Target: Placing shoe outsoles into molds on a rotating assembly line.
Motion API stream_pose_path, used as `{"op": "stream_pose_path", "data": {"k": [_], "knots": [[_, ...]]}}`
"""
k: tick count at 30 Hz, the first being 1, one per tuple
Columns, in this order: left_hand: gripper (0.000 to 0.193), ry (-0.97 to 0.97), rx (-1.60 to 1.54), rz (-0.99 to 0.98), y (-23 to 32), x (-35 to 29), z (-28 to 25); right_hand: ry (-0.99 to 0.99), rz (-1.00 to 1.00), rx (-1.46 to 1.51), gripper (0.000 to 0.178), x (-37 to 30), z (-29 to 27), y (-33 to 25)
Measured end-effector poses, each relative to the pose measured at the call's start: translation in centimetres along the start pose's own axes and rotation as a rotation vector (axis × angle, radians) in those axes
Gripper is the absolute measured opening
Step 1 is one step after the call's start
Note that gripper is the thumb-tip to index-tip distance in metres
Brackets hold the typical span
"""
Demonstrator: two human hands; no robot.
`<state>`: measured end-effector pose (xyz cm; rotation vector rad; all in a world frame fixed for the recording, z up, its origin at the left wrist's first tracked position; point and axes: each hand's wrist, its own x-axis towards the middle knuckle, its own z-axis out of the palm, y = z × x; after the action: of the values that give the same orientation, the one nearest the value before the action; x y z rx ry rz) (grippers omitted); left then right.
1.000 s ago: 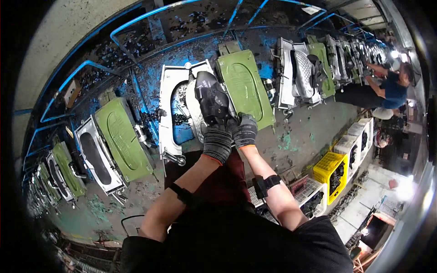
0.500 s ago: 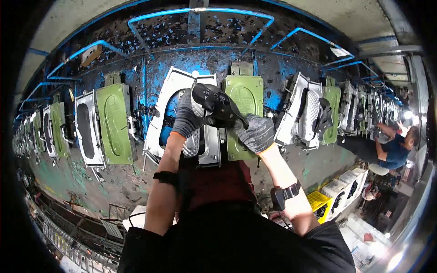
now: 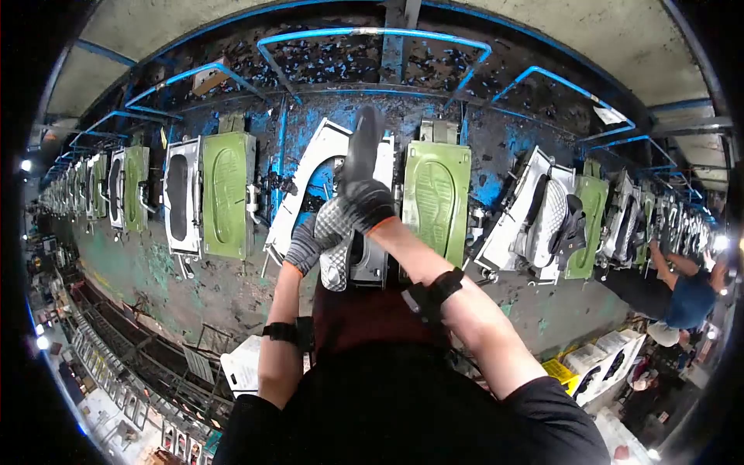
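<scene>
A dark, sole-shaped piece [image 3: 364, 141] stands up over the silver mould frame [image 3: 315, 159] in front of me. My right hand [image 3: 366, 205], in a grey knit glove, is closed around the lower end of this piece. Just below and to the left, my gloved left hand [image 3: 305, 245] has its fingers against a quilted silver foot form [image 3: 334, 220]. A second quilted silver form [image 3: 335, 268] hangs below the hands. My right hand hides where the dark piece meets the forms. Beside the frame lies a green mould half [image 3: 436, 198] with a sole-shaped hollow.
More moulds stand in a row on both sides, including a green one [image 3: 228, 194] at left and an opened silver one [image 3: 518, 205] with a black strap piece [image 3: 571, 232]. Blue rails [image 3: 372, 32] run behind. At far right a person [image 3: 686, 291] works; white crates [image 3: 612, 363] stand nearer.
The black strap piece held between both hands is no longer distinguishable. My right hand has crossed left to the dark sole-shaped piece; my left hand has lowered. The whole view has shifted.
</scene>
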<state>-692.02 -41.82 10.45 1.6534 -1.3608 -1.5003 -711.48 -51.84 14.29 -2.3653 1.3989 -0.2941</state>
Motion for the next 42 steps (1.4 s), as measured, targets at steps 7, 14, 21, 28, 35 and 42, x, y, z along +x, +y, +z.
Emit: {"op": "stream_pose_path", "data": {"k": [7,14,21,28,35,42], "knots": [[0.053,-0.095,0.124,0.051,-3.2,-0.5,-5.0,-0.786,-0.161,0.613,0.048,-3.7,2.7,-7.2],[0.073,0.405,0.150,-0.345,-3.2,4.7,0.3,-0.170,0.764,0.371,0.056,-3.8,2.6,-5.5],[0.030,0.366,-0.457,-0.162,-3.4,6.3,2.6,0.131,0.800,0.361,0.030,-5.0,5.2,-3.1],[0.039,0.431,-0.443,-0.057,-0.8,14.7,3.9,0.173,0.633,0.379,0.029,-4.9,4.6,0.3],[0.052,0.383,-0.048,-0.189,-3.7,5.1,6.8,-0.139,0.662,0.301,0.020,-8.1,3.4,1.2],[0.044,-0.109,1.002,0.042,1.0,0.9,6.6,-0.279,-0.590,-0.339,0.019,1.3,3.0,-0.5]]}}
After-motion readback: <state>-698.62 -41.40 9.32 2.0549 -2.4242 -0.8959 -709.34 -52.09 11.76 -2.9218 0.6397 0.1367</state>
